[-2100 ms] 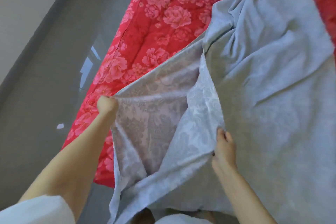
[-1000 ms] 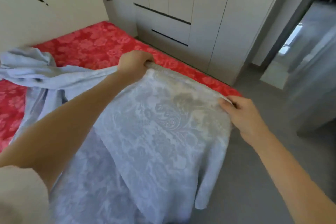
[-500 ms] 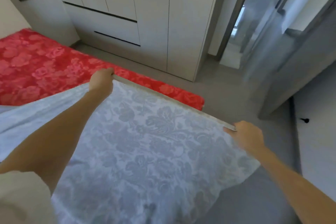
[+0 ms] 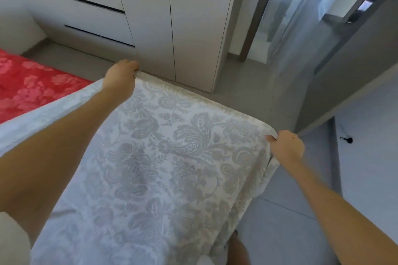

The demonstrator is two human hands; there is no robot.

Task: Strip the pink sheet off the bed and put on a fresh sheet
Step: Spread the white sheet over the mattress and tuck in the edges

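bedding: one red-pink floral bedding (image 4: 32, 88), flat on the bed at far left; only a corner of it is in view
sleeves: one pale sleeve (image 4: 13, 241), bottom-left corner, on the left arm
hands: two, both bare, both out in front and raised
left hand (image 4: 120, 77): fingers curled over the top hem of the sheet at its left end and clamped on the cloth; knuckles face up, fingertips are hidden behind the hem
sheets: one pale sheet (image 4: 172, 157), white-grey with a damask flower print
sheet position: held in the air between the two hands, top hem pulled fairly straight from the left hand down to the right hand; the body hangs toward the person, the left side trails off toward the bed over the red-pink floral bedding, the right side droops below the right hand
wardrobe: one white wardrobe (image 4: 172, 17) behind the left hand, with two dark horizontal slots on its left part and tall plain doors to the right
floor: grey floor (image 4: 237, 88) between wardrobe and sheet
right hand (image 4: 287, 146): fingers closed round the right end of the hem, cloth bunched in the grip
doorway: one open doorway (image 4: 290, 6), upper right
door: one grey door (image 4: 355, 60), standing open right of the doorway
wall fitting: one small black fitting (image 4: 346, 140) on the white wall at far right; too small to tell what it is
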